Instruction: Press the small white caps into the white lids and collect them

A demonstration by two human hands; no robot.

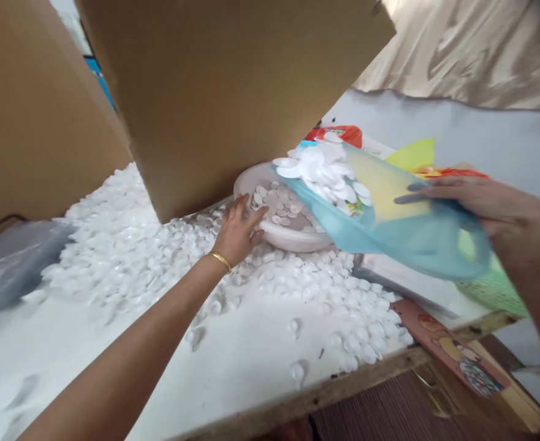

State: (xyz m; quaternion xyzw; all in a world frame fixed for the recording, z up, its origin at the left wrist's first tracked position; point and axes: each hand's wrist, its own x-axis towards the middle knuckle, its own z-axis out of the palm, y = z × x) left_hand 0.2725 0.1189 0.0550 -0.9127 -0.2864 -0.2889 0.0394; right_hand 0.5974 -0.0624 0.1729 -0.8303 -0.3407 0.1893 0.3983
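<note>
My right hand (474,199) grips the handle end of a translucent blue plastic scoop (389,226), tilted down to the left. White round caps (325,168) are heaped at its lip, above a shallow white bowl (292,236) that holds several caps. My left hand (239,229), with a gold bangle at the wrist, rests on the bowl's near rim, its fingers closed over the edge. A wide pile of the same white caps (127,245) covers the white table (233,367) around the bowl.
Two large brown cardboard panels (233,86) stand behind the pile. A grey plastic bag (12,263) lies at the left. Red and yellow packaging (412,156) and a green basket (494,288) sit at the right. The table's wooden edge (343,383) runs along the front.
</note>
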